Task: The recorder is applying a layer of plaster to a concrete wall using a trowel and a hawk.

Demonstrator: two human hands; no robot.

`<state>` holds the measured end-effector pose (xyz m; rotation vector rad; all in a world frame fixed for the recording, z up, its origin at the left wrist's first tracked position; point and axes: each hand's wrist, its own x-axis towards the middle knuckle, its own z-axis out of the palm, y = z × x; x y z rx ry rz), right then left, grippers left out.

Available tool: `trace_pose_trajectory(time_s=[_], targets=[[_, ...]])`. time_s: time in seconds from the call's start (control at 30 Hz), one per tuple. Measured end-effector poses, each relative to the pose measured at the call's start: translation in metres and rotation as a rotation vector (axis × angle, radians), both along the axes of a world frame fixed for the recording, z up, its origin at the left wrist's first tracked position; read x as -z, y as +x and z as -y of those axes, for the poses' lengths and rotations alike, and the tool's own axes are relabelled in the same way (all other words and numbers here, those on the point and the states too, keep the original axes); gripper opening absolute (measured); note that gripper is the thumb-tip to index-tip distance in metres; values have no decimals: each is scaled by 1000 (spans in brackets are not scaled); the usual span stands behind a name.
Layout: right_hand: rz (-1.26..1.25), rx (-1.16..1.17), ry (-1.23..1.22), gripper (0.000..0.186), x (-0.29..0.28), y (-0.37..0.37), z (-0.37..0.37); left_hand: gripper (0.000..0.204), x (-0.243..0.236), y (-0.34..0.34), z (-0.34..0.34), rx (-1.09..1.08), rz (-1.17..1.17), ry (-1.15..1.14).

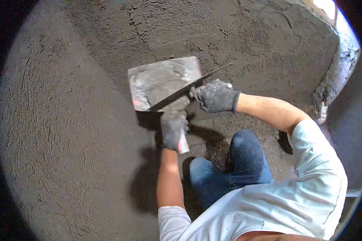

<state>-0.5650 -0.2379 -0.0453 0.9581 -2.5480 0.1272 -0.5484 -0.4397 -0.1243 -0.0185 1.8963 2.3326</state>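
Observation:
My left hand (173,126), in a dark grey work glove, is closed round the handle of a plasterer's hawk (163,65). The end of that handle, white with red, sticks out below the fist. Wet grey mortar (161,90) is smeared over the square plate. Closed on a trowel, my gloved right hand (216,96) is just right of the hawk. Seen nearly edge-on, the long thin trowel blade (177,95) slants across the plate's lower right corner, its far tip reaching past the plate. Whether the blade touches the mortar, I cannot tell.
Rough grey mortar-coated surfaces (68,132) spread to the left and ahead, meeting in a slanting line. My bent knees (245,148) in blue jeans are close below the hands. At the right stand a pale wrapped pipe (346,60) and a metal fitting (322,112).

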Motion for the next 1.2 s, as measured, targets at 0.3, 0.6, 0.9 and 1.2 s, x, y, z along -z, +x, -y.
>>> trace_pose_trajectory(time_s=[0.3,0.6,0.9,1.2], targets=[[198,158,-174,34,-26,-36,47,8,51,-12,-10,-42,-26,-2],[-153,63,133,17,-106,-26,18,9,33,-30,42,-15,-704,-491],[-318,147,-89,17,-155,-145,74,15,73,23,-31,225,208,-28],[-241,111,179,18,-264,-197,104,11,66,-30,27,139,297,171]])
